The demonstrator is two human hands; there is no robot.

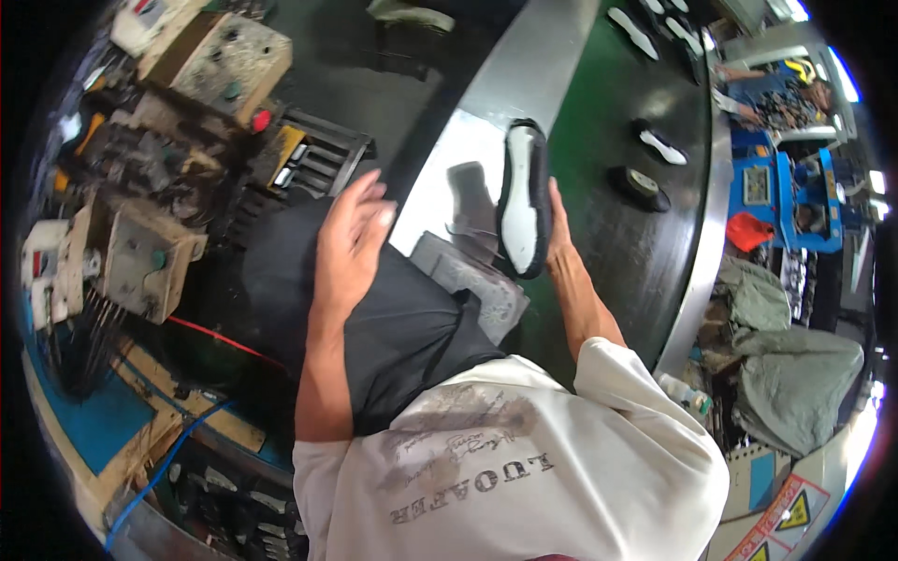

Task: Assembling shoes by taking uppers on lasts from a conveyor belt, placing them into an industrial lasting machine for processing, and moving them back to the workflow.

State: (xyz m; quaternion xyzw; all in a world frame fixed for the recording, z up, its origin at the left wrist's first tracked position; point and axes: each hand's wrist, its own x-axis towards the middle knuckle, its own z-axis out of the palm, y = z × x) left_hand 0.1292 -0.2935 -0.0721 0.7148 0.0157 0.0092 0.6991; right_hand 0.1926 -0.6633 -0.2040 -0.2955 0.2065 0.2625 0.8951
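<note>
In my right hand (559, 224) is a black shoe upper (524, 201) with a white bottom turned up toward me. My fingers wrap its right side, and much of them is hidden behind it. The shoe is over the edge between a shiny metal ledge (524, 70) and a dark green conveyor belt (599, 280). My left hand (351, 245) is raised to the left of the ledge, fingers apart and slightly bent, with nothing in it. Between my hands, near my lap, stand a grey worn block (468, 280) and a darker grey upright piece (472, 201).
Several black shoes with pale bottoms, including one nearer shoe (641, 189), lie on the belt. Grimy machinery (140, 252) fills the left side, with a slatted dark rack (323, 154) close to my left hand. Beyond the belt, a person (781, 98) is near a blue machine (772, 192).
</note>
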